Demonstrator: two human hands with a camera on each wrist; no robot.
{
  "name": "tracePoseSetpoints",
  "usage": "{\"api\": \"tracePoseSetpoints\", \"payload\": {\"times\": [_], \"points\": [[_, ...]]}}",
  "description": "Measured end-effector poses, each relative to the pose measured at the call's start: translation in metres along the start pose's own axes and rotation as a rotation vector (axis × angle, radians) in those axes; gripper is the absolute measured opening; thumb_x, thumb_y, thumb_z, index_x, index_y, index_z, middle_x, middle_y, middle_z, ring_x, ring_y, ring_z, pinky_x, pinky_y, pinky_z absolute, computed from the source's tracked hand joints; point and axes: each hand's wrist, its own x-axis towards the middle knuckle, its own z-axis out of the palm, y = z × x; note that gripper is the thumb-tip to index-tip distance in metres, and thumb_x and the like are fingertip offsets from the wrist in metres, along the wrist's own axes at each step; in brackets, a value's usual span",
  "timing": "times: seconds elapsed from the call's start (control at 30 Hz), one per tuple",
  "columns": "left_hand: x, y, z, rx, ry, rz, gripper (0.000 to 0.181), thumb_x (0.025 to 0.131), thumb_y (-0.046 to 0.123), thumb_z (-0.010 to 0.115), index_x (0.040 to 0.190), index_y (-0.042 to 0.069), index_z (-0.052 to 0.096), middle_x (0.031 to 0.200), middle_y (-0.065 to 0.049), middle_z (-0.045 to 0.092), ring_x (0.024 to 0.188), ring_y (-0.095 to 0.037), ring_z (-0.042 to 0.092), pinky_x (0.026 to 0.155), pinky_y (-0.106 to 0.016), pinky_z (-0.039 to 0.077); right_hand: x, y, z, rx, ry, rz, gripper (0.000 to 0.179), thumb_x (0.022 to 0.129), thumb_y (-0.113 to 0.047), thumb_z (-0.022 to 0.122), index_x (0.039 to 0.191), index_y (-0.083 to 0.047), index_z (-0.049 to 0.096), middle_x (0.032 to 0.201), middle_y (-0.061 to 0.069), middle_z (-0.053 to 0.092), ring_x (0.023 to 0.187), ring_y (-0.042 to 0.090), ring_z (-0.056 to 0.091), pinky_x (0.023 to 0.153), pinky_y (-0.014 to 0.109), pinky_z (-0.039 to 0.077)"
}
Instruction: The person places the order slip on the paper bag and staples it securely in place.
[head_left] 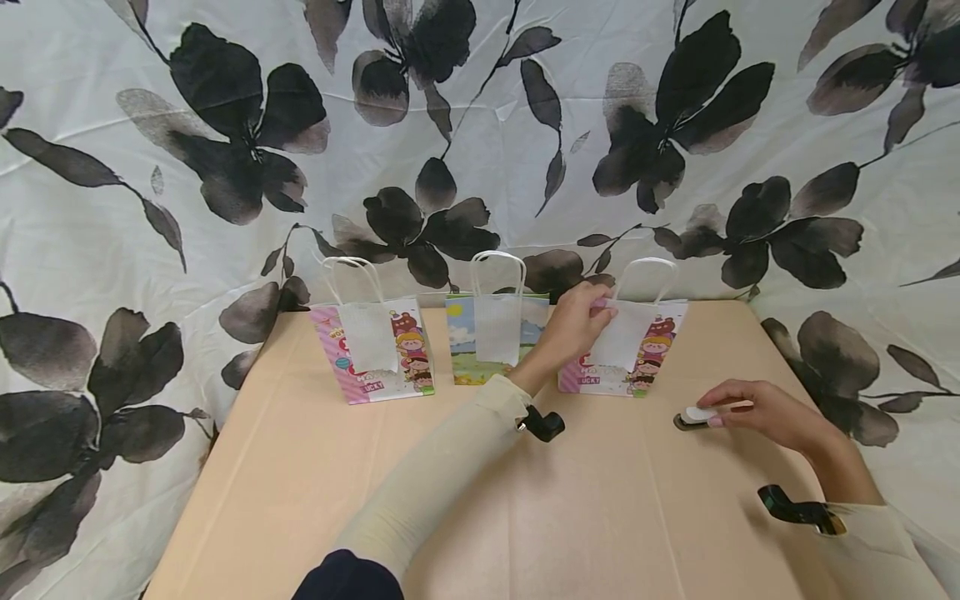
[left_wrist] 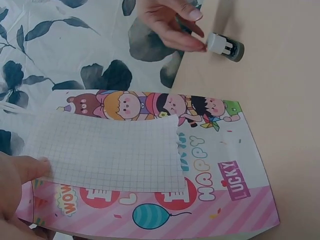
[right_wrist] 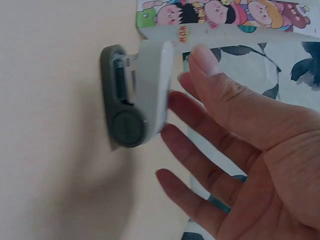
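At the right paper gift bag (head_left: 660, 350), my left hand (head_left: 570, 327) pinches the top edge, thumb in front. Under that thumb lies a torn slip of grid paper (left_wrist: 107, 152) against the bag's front, which carries cartoon figures and pink stripes. My right hand (head_left: 780, 417) is at the table's right side beside a small stapler (right_wrist: 155, 90) with a white lever and dark grey base. In the right wrist view its fingers are loosely bent, fingertips right at the white lever, with the thumb standing away from it.
Two more gift bags stand left of the right one: a pink striped bag (head_left: 415, 367) and a landscape-print bag (head_left: 457, 342), each with a white slip on its front. A floral cloth (head_left: 525, 150) hangs behind the beige table (head_left: 585, 517).
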Motion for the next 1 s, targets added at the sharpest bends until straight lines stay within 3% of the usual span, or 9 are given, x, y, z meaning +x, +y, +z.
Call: {"api": "tracePoseSetpoints", "payload": {"times": [0.27, 0.57, 0.77, 1.0], "points": [[-0.002, -0.003, 0.0, -0.001, 0.004, 0.01, 0.02, 0.1, 0.017, 0.066, 0.118, 0.008, 0.069, 0.109, -0.004, 0.063, 0.097, -0.011, 0.059, 0.087, -0.014, 0.049, 0.0, 0.01, 0.008, -0.044, 0.064, -0.051, 0.017, 0.092, -0.011, 0.074, 0.11, -0.01, 0.076, 0.108, 0.007, 0.073, 0.099, 0.003, 0.063, 0.082, 0.014, 0.051], [-0.004, -0.001, 0.0, -0.024, 0.0, 0.005, 0.021, 0.1, 0.016, 0.066, 0.118, 0.008, 0.069, 0.109, -0.005, 0.063, 0.095, -0.011, 0.057, 0.084, -0.012, 0.048, 0.004, 0.018, 0.015, -0.085, 0.108, 0.034, 0.015, 0.094, -0.014, 0.073, 0.108, -0.014, 0.078, 0.105, 0.0, 0.074, 0.096, 0.005, 0.062, 0.081, 0.018, 0.049], [-0.003, -0.002, 0.001, -0.03, 0.004, -0.004, 0.019, 0.1, 0.016, 0.066, 0.117, 0.009, 0.069, 0.109, -0.005, 0.063, 0.095, -0.01, 0.058, 0.085, -0.013, 0.049, 0.006, 0.022, 0.015, -0.049, 0.052, 0.087, 0.021, 0.095, -0.017, 0.072, 0.114, -0.008, 0.075, 0.111, 0.008, 0.072, 0.097, -0.001, 0.057, 0.079, 0.021, 0.05], [-0.003, -0.002, 0.001, -0.035, 0.0, -0.011, 0.019, 0.1, 0.016, 0.066, 0.117, 0.008, 0.069, 0.108, -0.005, 0.063, 0.095, -0.011, 0.058, 0.085, -0.013, 0.05, 0.002, 0.028, 0.014, 0.008, -0.018, 0.075, 0.034, 0.094, -0.015, 0.072, 0.124, 0.001, 0.069, 0.119, 0.018, 0.068, 0.098, -0.003, 0.056, 0.079, 0.019, 0.05]]}}
